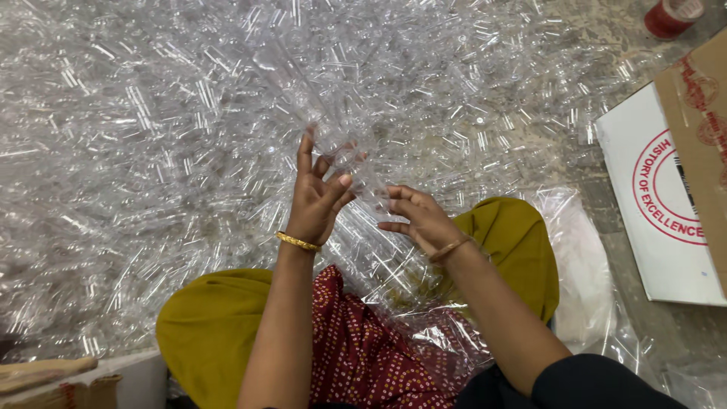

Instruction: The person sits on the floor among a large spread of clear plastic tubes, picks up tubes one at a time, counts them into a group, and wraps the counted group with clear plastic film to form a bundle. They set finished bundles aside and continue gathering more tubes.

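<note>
- head view, hands: the left hand [316, 198] is raised with its fingers spread and lightly curled, the fingertips pinching a bundle of clear plastic tubes [356, 170] near its upper end; a gold bangle [297, 241] sits on that wrist.
- the right hand [417, 217] is just beside it, a little lower, fingers bent inward and gripping the same bundle from the right side; a thin bracelet [450, 248] circles that wrist.
- the bundle runs slantwise between the two hands, from above the left fingertips down toward the lap, where more clear tubes lie in a crinkled transparent plastic bag [424, 303].
- the lap shows a dark red dotted cloth [356, 356] and mustard-yellow trousers [208, 326] on the bent knees.
- all around, covering the floor ahead and to the left, spreads a great heap of loose clear tubes [151, 136].
- to the right a white card sheet with a red round print [659, 204] lies on the floor, a brown cardboard box [700, 113] overlapping its edge.
- a red roll of tape [670, 15] sits at the top right corner, well apart from the hands.
- at the bottom left, a pale box corner [113, 379] is partly in view.
</note>
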